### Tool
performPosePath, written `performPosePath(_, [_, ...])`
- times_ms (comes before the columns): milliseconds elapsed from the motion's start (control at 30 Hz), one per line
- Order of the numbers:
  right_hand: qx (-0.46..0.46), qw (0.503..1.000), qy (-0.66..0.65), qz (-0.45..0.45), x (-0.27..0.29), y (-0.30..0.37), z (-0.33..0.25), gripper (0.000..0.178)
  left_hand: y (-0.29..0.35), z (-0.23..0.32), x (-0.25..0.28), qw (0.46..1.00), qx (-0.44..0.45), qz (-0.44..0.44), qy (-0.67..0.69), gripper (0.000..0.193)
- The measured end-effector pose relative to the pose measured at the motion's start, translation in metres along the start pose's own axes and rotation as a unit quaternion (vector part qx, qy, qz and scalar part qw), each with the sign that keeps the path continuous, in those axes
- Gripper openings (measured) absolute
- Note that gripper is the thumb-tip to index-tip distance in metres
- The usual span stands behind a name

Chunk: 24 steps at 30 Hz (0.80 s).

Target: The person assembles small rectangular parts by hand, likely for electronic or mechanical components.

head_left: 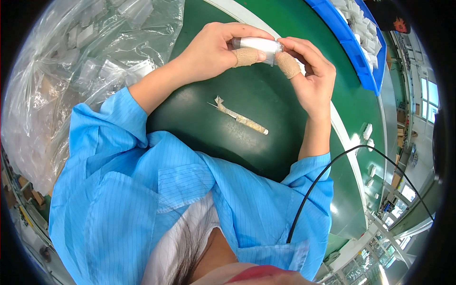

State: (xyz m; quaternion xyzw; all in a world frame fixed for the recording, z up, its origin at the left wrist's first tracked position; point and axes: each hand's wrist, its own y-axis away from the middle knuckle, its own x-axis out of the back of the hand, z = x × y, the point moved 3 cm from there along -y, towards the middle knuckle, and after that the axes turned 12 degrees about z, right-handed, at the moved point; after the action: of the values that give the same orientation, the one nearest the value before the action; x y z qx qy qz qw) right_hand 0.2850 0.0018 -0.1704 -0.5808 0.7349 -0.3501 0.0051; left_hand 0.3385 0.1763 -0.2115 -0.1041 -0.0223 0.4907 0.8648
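A white, tube-like plastic piece with clear ends (260, 45) is held sideways between my two hands above the green table (190, 114). My left hand (209, 51) grips its left part, with fingers over the far side and a thumb along the near side. At the other end, my right hand (312, 66) pinches it between thumb and fingers. Both thumbs wear tan wraps. Nearer to me on the table lies a thin pointed tool with a handle wrapped in yellowish tape (249, 125), touched by neither hand.
To the left, a large clear plastic bag (95, 42) holds several clear and white pieces. A blue bin (349, 42) full of white parts stands at the far right. Several small white parts (367, 131) lie right of the white strip. A black cable (323, 172) arcs past my right sleeve.
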Motion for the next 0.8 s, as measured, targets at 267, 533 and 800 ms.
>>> performPosePath(267, [0.000, 0.999, 0.028, 0.015, -0.004, 0.003, 0.001, 0.023, 0.002, -0.002, -0.004, 1.000, -0.003, -0.001, 0.008, 0.035])
performPosePath(533, [-0.496, 0.762, -0.412, 0.055, -0.041, 0.023, 0.017, 0.079, 0.006, -0.010, 0.001, 0.985, -0.120, 0.060, 0.108, 0.034])
performPosePath(800, [-0.413, 0.824, -0.389, -0.009, -0.042, 0.021, 0.011, 0.066, 0.009, -0.005, -0.006, 0.965, -0.220, 0.045, -0.131, 0.045])
